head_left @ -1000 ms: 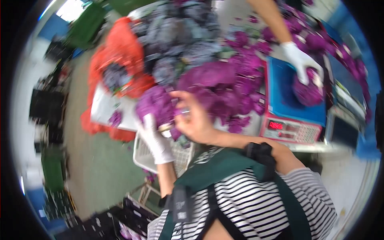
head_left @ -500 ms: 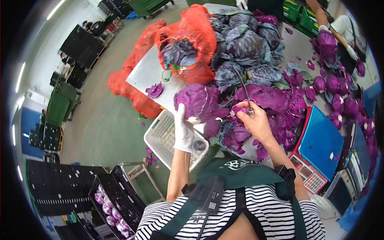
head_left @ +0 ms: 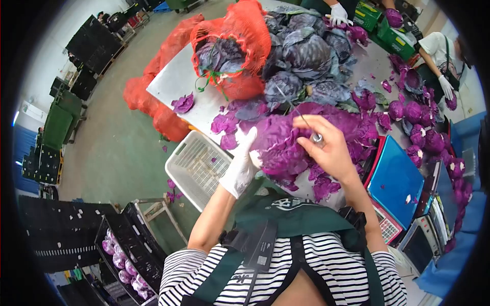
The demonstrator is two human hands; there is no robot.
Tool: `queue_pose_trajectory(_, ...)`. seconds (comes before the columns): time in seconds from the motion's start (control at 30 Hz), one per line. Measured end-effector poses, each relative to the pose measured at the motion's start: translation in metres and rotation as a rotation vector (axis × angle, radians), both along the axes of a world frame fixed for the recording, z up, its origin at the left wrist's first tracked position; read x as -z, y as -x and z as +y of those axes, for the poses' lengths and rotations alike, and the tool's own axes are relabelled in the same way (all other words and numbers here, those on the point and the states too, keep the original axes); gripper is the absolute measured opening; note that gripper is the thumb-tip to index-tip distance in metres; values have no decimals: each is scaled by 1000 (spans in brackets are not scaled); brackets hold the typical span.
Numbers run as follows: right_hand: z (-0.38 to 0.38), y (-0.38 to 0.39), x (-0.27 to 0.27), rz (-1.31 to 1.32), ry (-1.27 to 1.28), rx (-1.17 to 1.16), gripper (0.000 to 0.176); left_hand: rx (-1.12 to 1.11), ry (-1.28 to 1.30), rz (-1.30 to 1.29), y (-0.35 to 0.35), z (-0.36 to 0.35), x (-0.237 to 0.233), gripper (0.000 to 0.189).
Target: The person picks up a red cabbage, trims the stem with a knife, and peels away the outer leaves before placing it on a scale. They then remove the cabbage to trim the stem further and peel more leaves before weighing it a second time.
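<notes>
**A:** Head view. What does the left hand [head_left: 240, 164] hold?

**B:** It is gloved in white. Its fingers [head_left: 248, 136] are closed against the near left side of a purple cabbage [head_left: 279, 148]. The cabbage rests at the table [head_left: 176, 86] edge, just beside a white basket [head_left: 196, 166].

**A:** And the right hand [head_left: 331, 149]?

**B:** It is bare, and it is wrapped around the handle of a thin knife [head_left: 295, 109]. The blade points away over the top of the cabbage. Loose purple leaves [head_left: 324, 186] lie around the head.

**A:** What surrounds them?

**B:** Behind is an orange net sack [head_left: 235, 48] and a heap of dark untrimmed cabbages [head_left: 309, 48]. To the right is a blue scale [head_left: 395, 178], with trimmed heads [head_left: 423, 127] beyond it. At the far edge is a co-worker's gloved hand [head_left: 338, 13]. On the floor at lower left, black crates [head_left: 127, 245] hold wrapped cabbages.
</notes>
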State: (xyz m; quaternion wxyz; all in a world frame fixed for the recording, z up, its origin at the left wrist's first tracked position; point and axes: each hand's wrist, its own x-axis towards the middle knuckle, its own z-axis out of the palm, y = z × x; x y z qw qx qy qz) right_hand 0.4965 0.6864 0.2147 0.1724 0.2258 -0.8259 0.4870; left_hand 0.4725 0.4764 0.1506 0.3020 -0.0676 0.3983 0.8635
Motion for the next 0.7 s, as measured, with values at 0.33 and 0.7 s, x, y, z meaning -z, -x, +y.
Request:
queue_pose_trajectory(0.33,12,-45,14,-373,-26,-226,17,283,201,-123,-17,-17,14,50)
queue_pose_trajectory(0.7,34,-57,-49,-812,473,93,13,696,492,-237,-32,-11,-2,38)
